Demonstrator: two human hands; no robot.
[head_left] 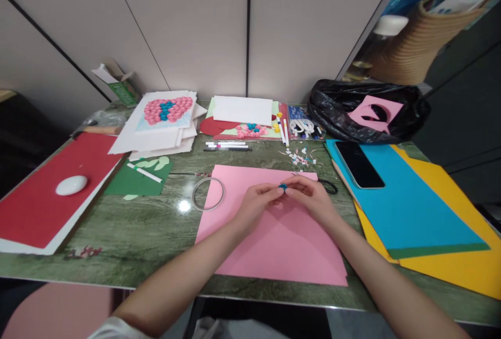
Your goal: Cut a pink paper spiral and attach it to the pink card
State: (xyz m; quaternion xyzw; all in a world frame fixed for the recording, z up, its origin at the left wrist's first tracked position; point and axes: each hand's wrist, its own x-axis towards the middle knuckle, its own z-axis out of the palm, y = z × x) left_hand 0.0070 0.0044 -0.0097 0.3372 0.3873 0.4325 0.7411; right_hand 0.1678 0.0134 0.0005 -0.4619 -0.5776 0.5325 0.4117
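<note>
The green, marbled worktop (125, 234) carries everything. The pink paper stack (266, 255) lies on it in front of the person, beneath both hands. At the right, a blue sheet (415, 208) overlaps yellow paper (462, 266); at the far left lies a red sheet (39, 193) with white paper under its edge. A black plastic bag (329, 114), with a cut pink piece (364, 109) on it, sits behind the blue sheet. White sheets (141, 135) are piled at the back left, the top one bearing a pink-and-blue raised design. Nearer than these is a dark green sheet (133, 182).

Over the pink stack, the left hand (254, 206) and right hand (315, 198) meet, each grip closed, thumb and fingers pinching opposite sides of the same small blue piece. A black phone (360, 164) rests on the blue sheet. A grey ring (194, 201) straddles the stack's left edge, and a white computer mouse (71, 185) sits on the red sheet. Three pens (229, 146) lie behind the stack, left of small paper scraps (301, 157). The blue piece (282, 188) is held between the fingertips, above the pink paper.
</note>
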